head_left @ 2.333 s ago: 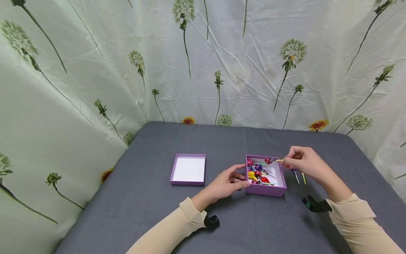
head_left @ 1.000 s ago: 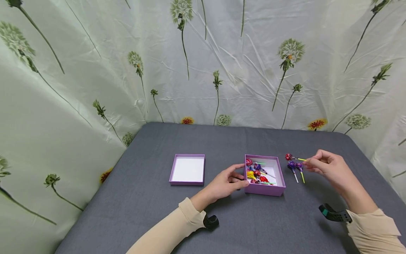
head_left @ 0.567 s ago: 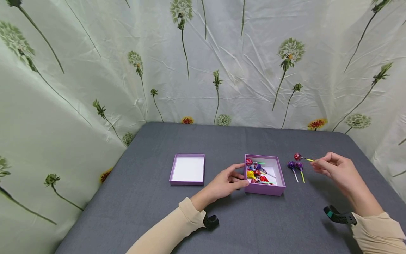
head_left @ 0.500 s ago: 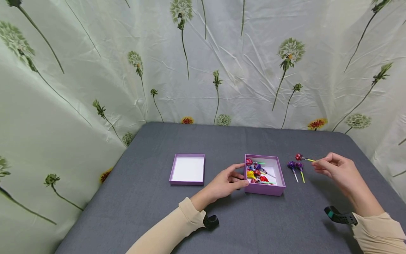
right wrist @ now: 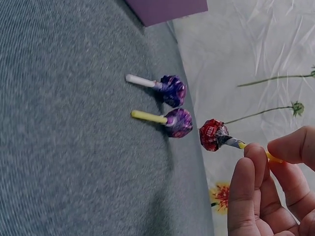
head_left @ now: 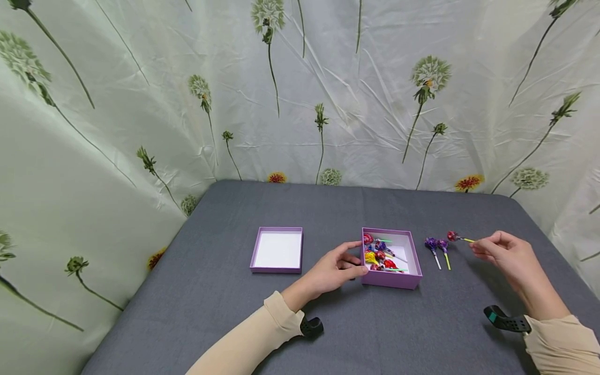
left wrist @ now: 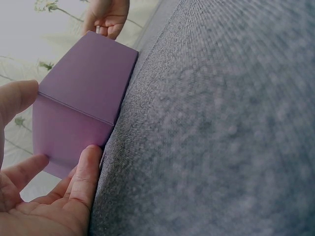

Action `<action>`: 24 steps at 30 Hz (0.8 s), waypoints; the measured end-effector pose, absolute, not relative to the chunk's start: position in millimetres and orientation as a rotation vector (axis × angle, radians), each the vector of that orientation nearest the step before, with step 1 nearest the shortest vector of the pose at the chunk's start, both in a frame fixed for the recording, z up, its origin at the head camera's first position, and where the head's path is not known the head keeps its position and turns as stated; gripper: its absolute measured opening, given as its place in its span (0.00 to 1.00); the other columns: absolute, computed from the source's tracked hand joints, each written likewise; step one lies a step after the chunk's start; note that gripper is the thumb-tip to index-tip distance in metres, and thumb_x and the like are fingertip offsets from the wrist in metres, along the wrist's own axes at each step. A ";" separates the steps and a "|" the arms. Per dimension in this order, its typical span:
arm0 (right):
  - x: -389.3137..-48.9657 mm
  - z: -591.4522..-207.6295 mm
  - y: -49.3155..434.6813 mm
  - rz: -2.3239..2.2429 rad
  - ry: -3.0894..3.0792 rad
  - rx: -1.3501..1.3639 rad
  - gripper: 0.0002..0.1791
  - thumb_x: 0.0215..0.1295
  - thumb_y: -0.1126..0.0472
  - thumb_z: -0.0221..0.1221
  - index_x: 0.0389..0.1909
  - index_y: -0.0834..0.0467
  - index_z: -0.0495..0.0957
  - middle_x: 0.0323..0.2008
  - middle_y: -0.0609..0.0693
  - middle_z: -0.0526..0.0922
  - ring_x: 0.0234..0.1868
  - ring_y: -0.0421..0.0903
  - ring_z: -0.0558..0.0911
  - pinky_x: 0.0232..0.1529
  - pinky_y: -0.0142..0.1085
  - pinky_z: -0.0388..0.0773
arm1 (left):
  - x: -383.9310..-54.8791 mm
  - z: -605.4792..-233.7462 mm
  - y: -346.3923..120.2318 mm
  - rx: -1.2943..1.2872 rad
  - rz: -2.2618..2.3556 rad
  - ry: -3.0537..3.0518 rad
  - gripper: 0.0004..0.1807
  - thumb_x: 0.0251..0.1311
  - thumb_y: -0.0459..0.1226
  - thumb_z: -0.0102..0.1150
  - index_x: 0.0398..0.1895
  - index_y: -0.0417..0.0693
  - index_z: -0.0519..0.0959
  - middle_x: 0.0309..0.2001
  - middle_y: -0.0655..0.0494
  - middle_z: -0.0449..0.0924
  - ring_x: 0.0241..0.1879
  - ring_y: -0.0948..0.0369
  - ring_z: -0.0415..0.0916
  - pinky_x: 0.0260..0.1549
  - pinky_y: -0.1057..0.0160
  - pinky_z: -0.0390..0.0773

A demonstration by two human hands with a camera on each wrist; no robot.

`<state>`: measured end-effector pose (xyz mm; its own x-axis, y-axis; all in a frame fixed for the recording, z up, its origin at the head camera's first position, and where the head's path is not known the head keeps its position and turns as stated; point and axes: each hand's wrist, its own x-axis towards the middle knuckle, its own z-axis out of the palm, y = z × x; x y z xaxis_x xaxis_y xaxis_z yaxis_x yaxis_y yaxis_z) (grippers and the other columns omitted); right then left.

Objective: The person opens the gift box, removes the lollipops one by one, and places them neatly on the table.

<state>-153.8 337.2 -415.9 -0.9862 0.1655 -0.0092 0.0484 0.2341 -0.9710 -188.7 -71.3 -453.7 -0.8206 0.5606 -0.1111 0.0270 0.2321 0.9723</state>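
Observation:
My right hand (head_left: 511, 260) pinches the yellow stick of a red-wrapped lollipop (head_left: 452, 236) between thumb and fingers, right of the box. In the right wrist view its wrapped head (right wrist: 211, 135) points away from the fingertips. Beside it lie two purple-wrapped lollipops, one with a white stick (right wrist: 140, 80) and one with a yellow stick (right wrist: 147, 116). My left hand (head_left: 330, 271) rests its fingertips against the left side of a purple box (head_left: 392, 280), thumb at the front corner. Several wrapped lollipops (head_left: 380, 255) in red, yellow and blue lie inside, mostly to the left.
A shallow purple lid (head_left: 280, 250) with a white inside lies face up, left of the box. All of it sits on a grey cloth-covered table (head_left: 328, 208). Behind hangs a pale curtain (head_left: 351, 114) printed with flowers.
My right hand has carried the red lollipop out of the box and rightward, past the two purple ones, lowering slightly at the last. The left hand keeps its place at the box.

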 end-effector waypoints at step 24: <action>-146.6 -425.9 342.6 1.377 -2.783 -0.416 0.15 0.77 0.58 0.59 0.32 0.61 0.86 0.25 0.32 0.87 0.28 0.27 0.84 0.32 0.24 0.79 | -188.2 -453.2 -70.6 0.528 1.623 2.076 0.34 0.72 0.46 0.69 0.79 0.66 0.70 0.58 0.55 0.83 0.50 0.63 0.81 0.46 0.62 0.77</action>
